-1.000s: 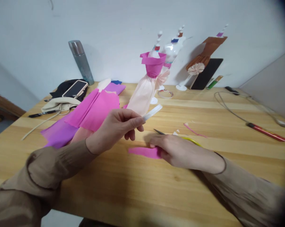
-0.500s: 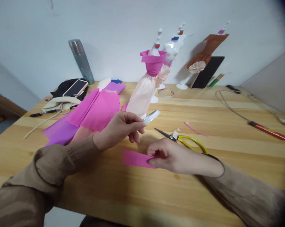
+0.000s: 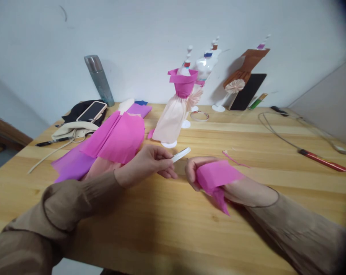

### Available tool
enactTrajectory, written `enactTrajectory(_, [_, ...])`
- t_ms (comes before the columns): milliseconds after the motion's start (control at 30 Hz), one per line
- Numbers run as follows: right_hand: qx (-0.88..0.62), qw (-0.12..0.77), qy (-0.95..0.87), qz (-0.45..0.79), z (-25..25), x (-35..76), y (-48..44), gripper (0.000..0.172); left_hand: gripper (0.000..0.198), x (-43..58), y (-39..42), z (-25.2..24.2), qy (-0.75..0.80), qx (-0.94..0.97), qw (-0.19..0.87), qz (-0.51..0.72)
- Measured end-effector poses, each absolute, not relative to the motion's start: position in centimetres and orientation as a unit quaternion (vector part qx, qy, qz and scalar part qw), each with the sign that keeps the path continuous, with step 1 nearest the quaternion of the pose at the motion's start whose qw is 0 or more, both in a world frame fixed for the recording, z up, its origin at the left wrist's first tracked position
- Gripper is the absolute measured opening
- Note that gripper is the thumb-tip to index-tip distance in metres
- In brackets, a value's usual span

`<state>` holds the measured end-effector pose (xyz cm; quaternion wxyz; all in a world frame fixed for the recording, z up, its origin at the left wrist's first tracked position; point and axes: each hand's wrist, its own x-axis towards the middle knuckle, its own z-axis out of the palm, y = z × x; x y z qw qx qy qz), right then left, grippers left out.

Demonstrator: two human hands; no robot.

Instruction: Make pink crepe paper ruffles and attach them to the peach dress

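Note:
My left hand [image 3: 151,162] is closed, with a narrow white roll of tape [image 3: 181,154] pinched edge-on between thumb and fingers. To its right, my right hand [image 3: 194,173] is closed on a pink strip of crepe paper [image 3: 217,173]. The strip drapes back over the hand and wrist, and its pointed end hangs below. Behind both hands stands a small dress form in a pink and pale peach paper dress [image 3: 173,114]. The scissors seen earlier are hidden behind my right hand and the strip.
Pink and purple crepe sheets [image 3: 121,137] lie at left, near a phone [image 3: 92,111] and pen [image 3: 54,141]. A bottle [image 3: 99,80] and more dress forms [image 3: 244,70] stand by the wall. A red-handled corded tool [image 3: 322,160] lies right; a pink scrap [image 3: 234,159] lies nearer.
My right hand has lifted the pink strip off the table and turned, so the paper now folds back over it. The scissors are now covered. My left hand keeps the tape roll.

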<state>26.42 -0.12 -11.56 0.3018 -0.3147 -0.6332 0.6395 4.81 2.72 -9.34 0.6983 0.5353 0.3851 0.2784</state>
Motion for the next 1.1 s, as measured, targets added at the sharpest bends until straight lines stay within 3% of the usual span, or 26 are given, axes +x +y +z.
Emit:
enactTrajectory(167, [-0.369, 0.268, -0.722, 0.521, -10.3, 26.1, -0.2, 0.035, 0.025, 4.8, 2.5, -8.8, 0.387, 0.534, 0.702, 0.270])
enactTrajectory(300, [-0.396, 0.291, -0.799, 0.347, -9.3, 26.0, -0.6, 0.028, 0.025, 4.7, 2.5, -8.8, 0.380, 0.551, 0.695, 0.264])
enactTrajectory(567, [-0.394, 0.308, -0.682, 0.534, -9.4, 25.7, -0.4, 0.034, 0.016, 4.7, 2.3, -8.5, 0.407, 0.633, 0.612, 0.244])
enactTrajectory(733, [-0.401, 0.291, -0.638, 0.590, -9.4, 25.8, -0.1, 0.029, 0.024, 4.9, 2.4, -9.2, 0.396, 0.647, 0.610, 0.231])
enactTrajectory(967, [-0.395, 0.298, -0.677, 0.545, -9.3, 26.3, -0.3, 0.006, 0.024, 5.3, 2.5, -10.8, 0.402, 0.635, 0.611, 0.249])
enactTrajectory(1100, [-0.384, 0.264, -0.698, 0.545, -9.0, 26.1, -0.9, 0.015, 0.024, 5.5, 2.4, -11.1, 0.388, 0.622, 0.604, 0.312])
